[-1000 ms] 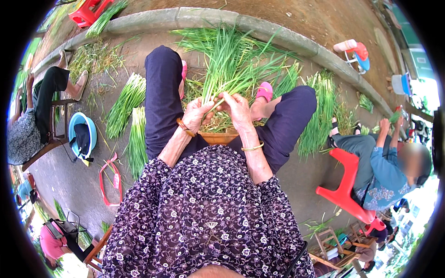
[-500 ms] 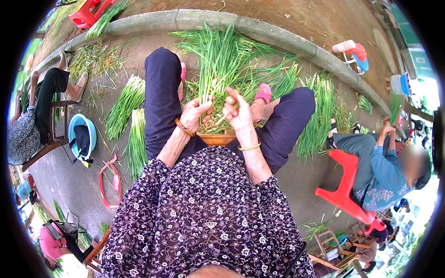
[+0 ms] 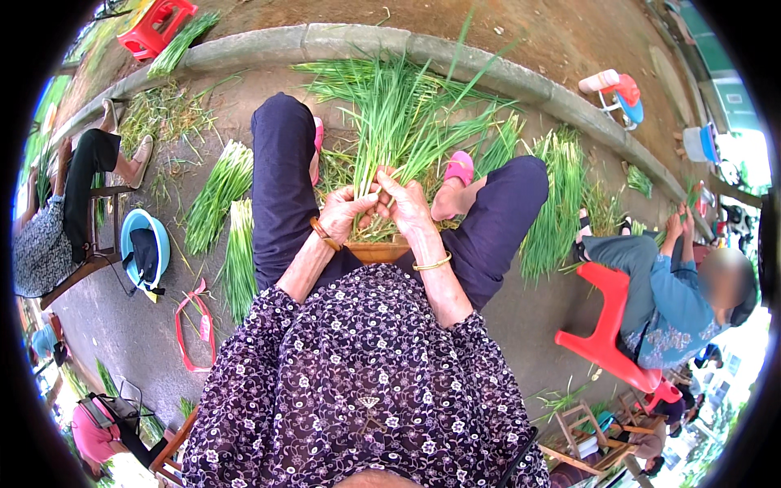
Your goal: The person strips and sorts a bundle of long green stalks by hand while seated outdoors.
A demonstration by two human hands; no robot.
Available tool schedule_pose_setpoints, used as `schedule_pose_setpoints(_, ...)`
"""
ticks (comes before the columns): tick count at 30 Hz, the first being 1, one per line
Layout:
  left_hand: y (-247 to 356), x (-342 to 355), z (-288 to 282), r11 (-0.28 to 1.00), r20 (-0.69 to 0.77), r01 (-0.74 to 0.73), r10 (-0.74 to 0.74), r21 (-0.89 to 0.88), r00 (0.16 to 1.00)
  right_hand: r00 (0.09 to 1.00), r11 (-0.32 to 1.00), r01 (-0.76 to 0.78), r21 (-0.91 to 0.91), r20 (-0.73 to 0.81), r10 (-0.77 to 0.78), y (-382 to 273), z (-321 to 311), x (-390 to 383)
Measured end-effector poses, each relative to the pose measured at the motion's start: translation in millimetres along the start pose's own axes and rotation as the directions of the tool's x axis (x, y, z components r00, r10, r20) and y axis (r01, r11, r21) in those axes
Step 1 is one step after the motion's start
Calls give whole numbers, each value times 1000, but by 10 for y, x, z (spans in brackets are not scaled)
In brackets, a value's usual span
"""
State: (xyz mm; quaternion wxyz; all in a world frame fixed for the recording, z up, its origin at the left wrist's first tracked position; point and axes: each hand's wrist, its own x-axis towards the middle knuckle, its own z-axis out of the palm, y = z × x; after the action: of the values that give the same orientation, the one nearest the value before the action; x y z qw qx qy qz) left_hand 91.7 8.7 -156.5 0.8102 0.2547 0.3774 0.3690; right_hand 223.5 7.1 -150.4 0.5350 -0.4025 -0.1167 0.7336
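Observation:
Between my knees, my left hand is closed round the pale lower ends of long green chives, whose leaves fan out away from me. Close against it, my right hand has its thumb and forefinger pinched at stalks of the same bunch, beside the left fingertips. Loose chives and yellowish trimmings lie under and beyond both hands. Just below them shows the edge of a wooden seat. The exact stalks in each pinch are partly hidden by my fingers.
Trimmed chive bundles lie left of my legs, another heap to the right. A light-blue basin holds a dark bag. A red stool seats a person at right; another person sits at left. A stone kerb curves across the far side.
My right hand has come down and left from a raised, finger-pointing pose to meet the left hand at the chives. The leaves now spread more toward the right.

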Motion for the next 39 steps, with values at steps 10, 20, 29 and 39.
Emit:
schedule_pose_setpoints(10, -29, 35, 3, 1000, -167, -1, 1, 3, 986, 988, 995, 14, 95, -154, 1, -15, -109, 56)
schedule_pose_setpoints(20, 112, 1, -102, 998, -117, 55, -59, -35, 991, 971, 969, 199, 145, -166, -175, -185, -198, 26)
schedule_pose_setpoints(29, 113, -9, 23, 988, -51, 81, -74, 133, 996, 996, 979, 19, 203, -92, 0, -31, -199, 69)
schedule_pose_setpoints(39, 21, 10, 3, 969, -43, 29, -19, 244, 999, 989, 993, -106, 59, -95, 111, 40, -78, 44)
